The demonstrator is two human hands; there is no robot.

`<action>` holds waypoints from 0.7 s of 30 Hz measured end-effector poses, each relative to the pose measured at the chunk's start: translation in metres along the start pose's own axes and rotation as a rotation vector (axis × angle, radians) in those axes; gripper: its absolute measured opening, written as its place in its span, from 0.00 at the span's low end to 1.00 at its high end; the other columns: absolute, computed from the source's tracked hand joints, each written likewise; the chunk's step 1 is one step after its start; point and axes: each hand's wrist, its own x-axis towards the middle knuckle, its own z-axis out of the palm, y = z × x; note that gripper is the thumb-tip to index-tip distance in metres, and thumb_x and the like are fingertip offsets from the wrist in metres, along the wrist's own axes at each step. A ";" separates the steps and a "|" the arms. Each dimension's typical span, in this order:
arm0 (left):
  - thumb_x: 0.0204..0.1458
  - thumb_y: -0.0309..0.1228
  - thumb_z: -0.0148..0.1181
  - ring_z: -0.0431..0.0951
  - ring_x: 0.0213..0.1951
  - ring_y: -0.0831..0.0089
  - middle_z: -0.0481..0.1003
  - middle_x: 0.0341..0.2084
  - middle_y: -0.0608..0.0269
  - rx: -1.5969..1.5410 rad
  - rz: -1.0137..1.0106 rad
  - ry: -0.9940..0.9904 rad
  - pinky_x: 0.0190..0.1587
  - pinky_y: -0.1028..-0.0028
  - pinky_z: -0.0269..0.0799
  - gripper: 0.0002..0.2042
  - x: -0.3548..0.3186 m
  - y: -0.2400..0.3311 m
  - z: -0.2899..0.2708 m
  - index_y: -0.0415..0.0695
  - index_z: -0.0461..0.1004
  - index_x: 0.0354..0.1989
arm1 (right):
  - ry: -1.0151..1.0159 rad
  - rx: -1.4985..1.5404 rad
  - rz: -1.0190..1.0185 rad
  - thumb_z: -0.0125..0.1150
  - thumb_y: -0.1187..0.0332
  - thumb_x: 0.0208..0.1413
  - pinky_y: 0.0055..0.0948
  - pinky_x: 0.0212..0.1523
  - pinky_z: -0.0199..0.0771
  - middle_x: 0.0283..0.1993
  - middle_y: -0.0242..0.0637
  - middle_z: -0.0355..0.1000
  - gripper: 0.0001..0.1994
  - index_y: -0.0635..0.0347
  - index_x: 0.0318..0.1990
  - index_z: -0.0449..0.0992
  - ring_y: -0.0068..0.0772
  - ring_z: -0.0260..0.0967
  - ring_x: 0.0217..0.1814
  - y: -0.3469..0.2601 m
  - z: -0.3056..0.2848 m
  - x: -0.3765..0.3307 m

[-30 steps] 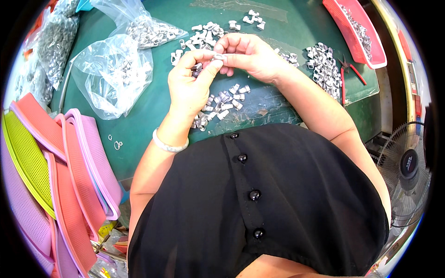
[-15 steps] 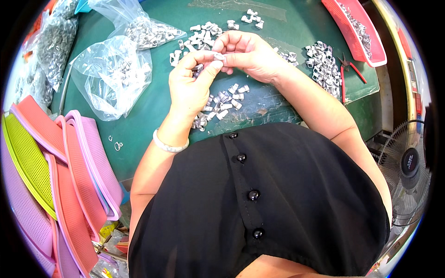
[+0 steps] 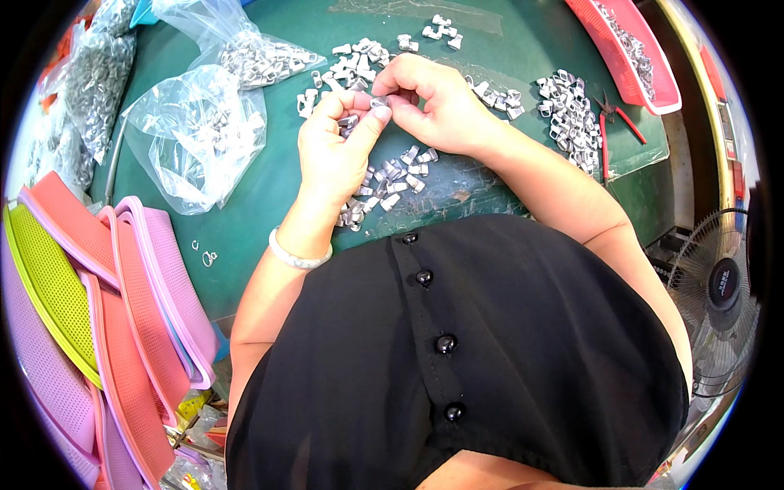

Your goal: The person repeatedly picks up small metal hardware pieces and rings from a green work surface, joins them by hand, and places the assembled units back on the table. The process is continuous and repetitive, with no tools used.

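Observation:
My left hand [image 3: 335, 151], with a pale bangle on its wrist, pinches a small silvery metal clasp [image 3: 378, 103] between thumb and forefinger. More grey metal pieces [image 3: 349, 122] show by its curled fingers. My right hand [image 3: 437, 102] is closed, its thumb and forefinger brought together at the clasp; what lies between those fingertips is too small to make out. Around the hands on the green tabletop [image 3: 294, 196] lie loose clasps: a heap [image 3: 355, 64] beyond the left hand, a nearer heap [image 3: 396, 180], and a group [image 3: 498, 98] by the right wrist.
A larger clasp pile [image 3: 570, 118] and red-handled pliers [image 3: 604, 135] lie to the right, below a pink basket [image 3: 665, 86] of metal pieces. Clear plastic bags [image 3: 196, 139] of parts lie left. Stacked coloured baskets [image 3: 147, 302] stand lower left; a fan [image 3: 723, 282] stands right.
My right hand has turned, its fingers curling in more and its back now facing up. The left hand stays nearly in place, still pinching the clasp.

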 end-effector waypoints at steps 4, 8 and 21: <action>0.49 0.28 0.61 0.67 0.25 0.87 0.72 0.24 0.71 -0.086 -0.050 -0.023 0.27 0.86 0.62 0.07 0.000 0.001 -0.003 0.40 0.73 0.35 | 0.038 0.036 -0.051 0.55 0.79 0.47 0.21 0.32 0.66 0.31 0.31 0.67 0.07 0.62 0.35 0.72 0.21 0.66 0.32 0.003 -0.002 0.001; 0.51 0.29 0.59 0.66 0.22 0.88 0.72 0.23 0.70 -0.200 -0.136 -0.015 0.23 0.87 0.60 0.08 0.000 0.005 -0.003 0.41 0.73 0.38 | 0.019 0.125 0.019 0.57 0.77 0.49 0.20 0.34 0.66 0.32 0.29 0.68 0.06 0.61 0.36 0.73 0.20 0.65 0.33 0.001 -0.005 0.001; 0.55 0.34 0.54 0.65 0.20 0.88 0.71 0.20 0.72 -0.261 -0.249 -0.075 0.22 0.88 0.59 0.08 0.000 0.009 -0.005 0.43 0.73 0.35 | -0.054 0.556 0.262 0.56 0.76 0.52 0.16 0.39 0.67 0.35 0.29 0.71 0.08 0.64 0.40 0.73 0.14 0.66 0.36 0.001 -0.008 0.001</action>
